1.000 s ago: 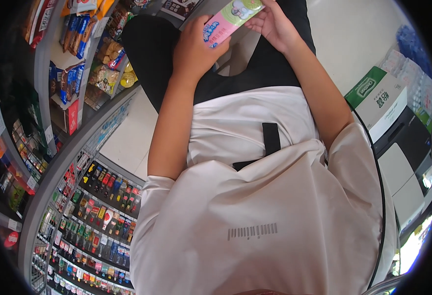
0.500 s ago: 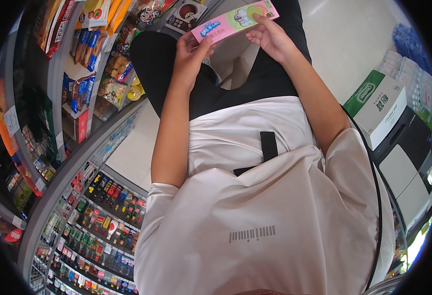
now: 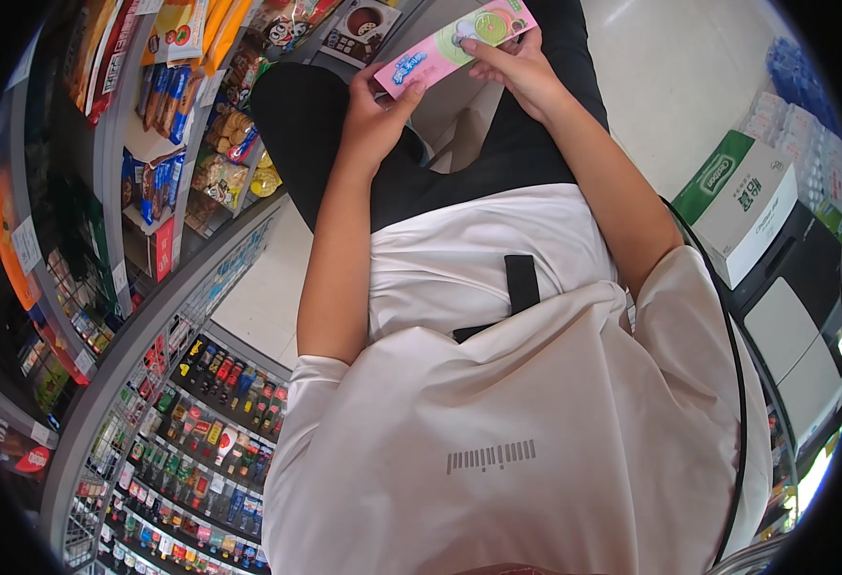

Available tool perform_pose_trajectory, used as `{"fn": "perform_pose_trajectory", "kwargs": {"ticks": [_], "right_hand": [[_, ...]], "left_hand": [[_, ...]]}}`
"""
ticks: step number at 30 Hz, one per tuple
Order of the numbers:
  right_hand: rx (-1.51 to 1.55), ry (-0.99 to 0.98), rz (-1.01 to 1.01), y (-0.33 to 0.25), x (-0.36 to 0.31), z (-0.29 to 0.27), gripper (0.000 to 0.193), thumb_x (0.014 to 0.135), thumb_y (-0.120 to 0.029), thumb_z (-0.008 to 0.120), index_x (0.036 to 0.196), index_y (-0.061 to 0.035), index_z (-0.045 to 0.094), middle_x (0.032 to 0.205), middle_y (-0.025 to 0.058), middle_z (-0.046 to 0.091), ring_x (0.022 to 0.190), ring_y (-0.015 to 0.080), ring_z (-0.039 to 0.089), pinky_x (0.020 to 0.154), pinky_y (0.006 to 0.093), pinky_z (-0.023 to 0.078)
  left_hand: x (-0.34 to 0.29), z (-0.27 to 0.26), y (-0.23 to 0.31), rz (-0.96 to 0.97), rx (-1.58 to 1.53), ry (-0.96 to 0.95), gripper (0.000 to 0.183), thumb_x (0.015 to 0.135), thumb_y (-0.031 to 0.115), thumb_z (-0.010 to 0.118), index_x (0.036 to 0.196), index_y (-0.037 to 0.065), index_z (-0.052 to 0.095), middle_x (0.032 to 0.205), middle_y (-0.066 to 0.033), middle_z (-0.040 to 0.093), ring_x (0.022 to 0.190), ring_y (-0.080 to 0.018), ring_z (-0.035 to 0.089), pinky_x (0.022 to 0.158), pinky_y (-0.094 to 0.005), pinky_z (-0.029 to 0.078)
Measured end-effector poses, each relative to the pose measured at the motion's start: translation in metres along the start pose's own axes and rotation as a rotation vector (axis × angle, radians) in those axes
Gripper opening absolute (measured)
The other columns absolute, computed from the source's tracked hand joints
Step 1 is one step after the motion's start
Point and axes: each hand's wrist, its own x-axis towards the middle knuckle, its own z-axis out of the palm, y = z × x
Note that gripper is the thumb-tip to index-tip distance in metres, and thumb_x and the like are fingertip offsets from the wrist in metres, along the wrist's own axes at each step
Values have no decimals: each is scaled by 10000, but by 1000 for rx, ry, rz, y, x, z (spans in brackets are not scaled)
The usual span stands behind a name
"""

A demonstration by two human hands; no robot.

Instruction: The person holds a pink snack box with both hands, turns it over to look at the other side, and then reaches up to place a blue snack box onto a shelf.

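You hold a slim pink-and-green carton (image 3: 432,63) in both hands, out over your lap near the top of the view, its printed broad face turned up and its long side slanting up to the right. Your left hand (image 3: 375,123) has a narrow grip on the pink end, the thumb along the near edge and fingers at the far side. Your right hand (image 3: 522,79) grips the green end, its thumb laid across the printed face and its other fingers partly hidden behind the carton. Below it are your black trousers (image 3: 292,125), knees apart, and your white shirt (image 3: 459,402) with a black strap (image 3: 522,283) at the front.

Just beyond the carton's pink end lies a box with a cup pictured on it (image 3: 357,36). To your left, shelves carry blue snack packets (image 3: 160,182) and orange bags (image 3: 177,34); lower down stands a rack with rows of small bottles and packs (image 3: 218,412). To your right, well apart from your hands, a green-and-white cardboard box (image 3: 739,196) sits beside wrapped clear bottles (image 3: 795,144), near the pale floor (image 3: 660,115).
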Motion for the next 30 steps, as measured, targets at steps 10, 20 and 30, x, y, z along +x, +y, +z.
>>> {"fn": "perform_pose_trajectory", "kwargs": {"ticks": [10, 20, 30], "right_hand": [[144, 38, 6, 3, 5, -8, 908, 871, -311, 855, 1428, -15, 202, 1133, 185, 623, 832, 204, 712, 780, 335, 590], [202, 19, 37, 6, 10, -18, 885, 881, -325, 844, 1427, 40, 251, 1150, 191, 609, 849, 205, 711, 791, 329, 589], [141, 30, 1, 6, 10, -19, 874, 886, -297, 837, 1426, 64, 252, 1137, 183, 613, 838, 188, 693, 778, 324, 585]], "left_hand": [[-1, 0, 13, -132, -130, 25, 612, 975, 258, 750, 1407, 18, 389, 1326, -127, 590, 1157, -218, 639, 933, -365, 551], [0, -6, 16, -192, -377, 102, 490, 1007, 310, 700, 1346, 53, 455, 1298, -113, 612, 1141, -236, 640, 962, -420, 521], [-3, -5, 21, -198, -355, 88, 480, 1000, 296, 714, 1340, 61, 470, 1314, -90, 606, 1172, -204, 614, 946, -389, 520]]}}
